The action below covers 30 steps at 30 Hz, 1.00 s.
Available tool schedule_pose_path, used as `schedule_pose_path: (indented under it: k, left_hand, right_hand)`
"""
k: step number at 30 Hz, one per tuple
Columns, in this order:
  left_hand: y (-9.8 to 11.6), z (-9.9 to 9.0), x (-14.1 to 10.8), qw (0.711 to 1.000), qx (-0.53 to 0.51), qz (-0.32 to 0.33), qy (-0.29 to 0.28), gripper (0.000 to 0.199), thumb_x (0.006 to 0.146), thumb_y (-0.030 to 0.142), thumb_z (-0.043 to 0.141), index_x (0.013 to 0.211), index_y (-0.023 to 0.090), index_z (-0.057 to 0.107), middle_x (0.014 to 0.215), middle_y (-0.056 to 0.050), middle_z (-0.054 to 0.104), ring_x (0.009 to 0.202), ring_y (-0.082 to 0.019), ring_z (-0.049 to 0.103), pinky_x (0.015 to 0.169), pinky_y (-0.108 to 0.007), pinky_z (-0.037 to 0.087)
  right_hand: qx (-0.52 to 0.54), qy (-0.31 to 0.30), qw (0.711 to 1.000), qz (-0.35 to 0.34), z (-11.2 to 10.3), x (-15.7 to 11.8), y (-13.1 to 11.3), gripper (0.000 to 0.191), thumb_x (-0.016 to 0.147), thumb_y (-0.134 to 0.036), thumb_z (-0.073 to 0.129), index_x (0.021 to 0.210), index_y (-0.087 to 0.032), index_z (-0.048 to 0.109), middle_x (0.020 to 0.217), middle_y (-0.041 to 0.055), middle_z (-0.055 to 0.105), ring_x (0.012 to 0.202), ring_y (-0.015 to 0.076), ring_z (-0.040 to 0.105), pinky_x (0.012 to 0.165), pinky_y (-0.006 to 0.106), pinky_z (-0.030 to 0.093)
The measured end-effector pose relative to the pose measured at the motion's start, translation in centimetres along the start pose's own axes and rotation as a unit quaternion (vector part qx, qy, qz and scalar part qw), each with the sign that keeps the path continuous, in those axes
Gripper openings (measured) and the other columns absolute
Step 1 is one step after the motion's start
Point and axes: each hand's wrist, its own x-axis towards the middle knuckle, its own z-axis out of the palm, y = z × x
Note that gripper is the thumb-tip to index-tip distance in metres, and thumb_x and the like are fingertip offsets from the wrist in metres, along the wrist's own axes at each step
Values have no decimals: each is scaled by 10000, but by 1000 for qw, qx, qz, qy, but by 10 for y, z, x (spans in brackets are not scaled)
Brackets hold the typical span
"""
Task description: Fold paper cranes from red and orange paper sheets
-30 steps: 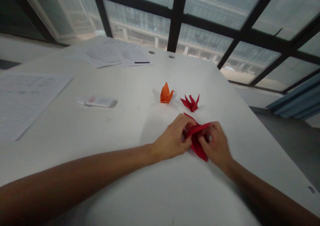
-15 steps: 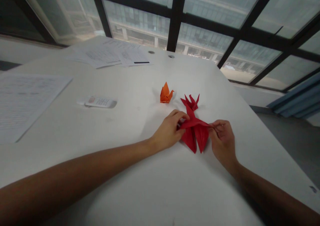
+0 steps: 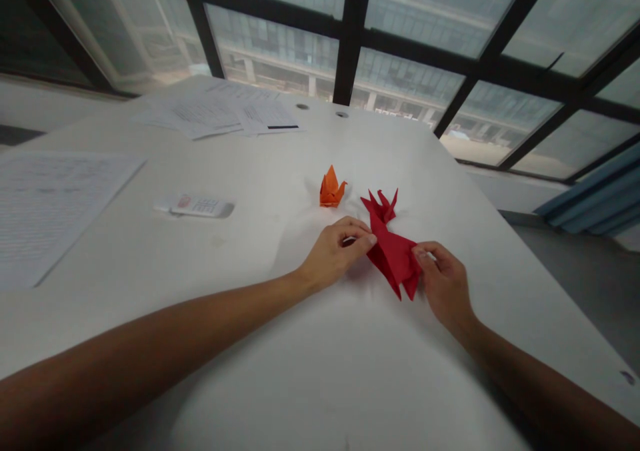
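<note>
A large piece of folded red paper is between my hands, just above the white table. My left hand pinches its left edge between thumb and fingers. On the opposite side, my right hand grips the right corner with thumb and fingertips. Two points of the paper hang down toward me. Right behind its upper tip sits a small red origami crane, partly overlapped by the larger paper. An orange origami crane stands farther back and to the left.
A white packet or eraser-like item lies left of the cranes. Printed sheets cover the left side, with more papers at the back. Dark-framed windows rise behind the table, whose right edge runs diagonally.
The large red paper has tilted, and its broad flap now lies flatter over the front. Its lower points have shifted slightly right. Both hands keep their pinch; the cranes stay in place.
</note>
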Motion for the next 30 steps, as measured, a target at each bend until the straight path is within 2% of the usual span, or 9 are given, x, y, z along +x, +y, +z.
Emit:
schedule_pose_path:
  k: [4, 9, 13, 17, 19, 22, 26, 27, 30]
  left_hand:
    - [-6, 1, 2, 999, -25, -31, 3, 186, 803, 363, 808, 772, 181, 788, 1037, -60, 642, 873, -147, 645, 826, -319, 558]
    - [-7, -1, 3, 999, -27, -42, -9, 166, 822, 355, 787, 815, 191, 811, 1125, -76, 650, 930, -161, 658, 884, -339, 558]
    - [-6, -1, 2, 999, 3, -46, -28, 241, 869, 376, 734, 738, 185, 799, 1175, -87, 648, 968, -179, 662, 897, -351, 561]
    - [-14, 3, 3, 998, -17, -53, -10, 130, 722, 207, 834, 814, 161, 755, 1179, -68, 587, 861, -121, 654, 828, -314, 586]
    - [-19, 5, 3, 999, -18, -49, 5, 234, 707, 118, 799, 917, 166, 708, 1138, -49, 568, 841, -110, 654, 798, -304, 593]
    - [-19, 6, 1, 999, 27, -30, 15, 179, 738, 82, 734, 870, 170, 652, 1072, -32, 555, 860, -125, 638, 836, -329, 585]
    - [-3, 8, -9, 984, 173, 46, -1, 85, 836, 185, 698, 905, 199, 651, 1025, -50, 594, 1004, -205, 567, 903, -369, 508]
    - [1, 9, -13, 982, 176, 65, -24, 69, 882, 243, 673, 917, 198, 635, 995, -50, 600, 968, -201, 561, 878, -362, 496]
    - [9, 11, -22, 985, 119, 65, -111, 268, 936, 412, 637, 1083, 194, 581, 1037, -57, 588, 882, -177, 539, 808, -334, 479]
  right_hand:
    - [51, 3, 998, 40, 3, 1, 3, 256, 831, -377, 770, 888, -232, 567, 790, -19, 618, 620, 140, 576, 547, 272, 492]
    - [89, 9, 994, 65, 3, 4, 3, 322, 862, -426, 730, 1047, -257, 527, 899, -10, 643, 691, 157, 625, 581, 281, 529]
    - [108, -8, 990, 88, 4, 5, 1, 418, 806, -435, 808, 1079, -264, 541, 838, -34, 639, 672, 159, 628, 620, 296, 538]
    - [124, -1, 988, 93, 6, 3, -2, 467, 740, -405, 876, 1059, -263, 566, 776, -59, 611, 639, 144, 596, 622, 287, 514]
    - [108, 24, 991, 74, 8, 0, -2, 440, 751, -405, 867, 1043, -255, 574, 776, -52, 610, 640, 143, 587, 618, 285, 508]
    - [60, 61, 995, 41, 9, -5, -4, 372, 791, -402, 835, 1029, -243, 597, 801, -25, 624, 665, 152, 599, 619, 289, 517]
    - [-59, 107, 991, -55, 10, -20, -5, 291, 869, -367, 766, 1095, -254, 621, 996, 51, 678, 893, 224, 679, 813, 396, 584]
    - [-88, 96, 988, -84, 10, -25, -6, 294, 894, -345, 738, 1149, -264, 617, 1054, 67, 688, 963, 244, 689, 888, 439, 579]
    - [-144, -20, 967, -210, 10, -36, -9, 404, 934, -296, 659, 1326, -289, 563, 1253, 108, 671, 1183, 300, 654, 1019, 523, 551]
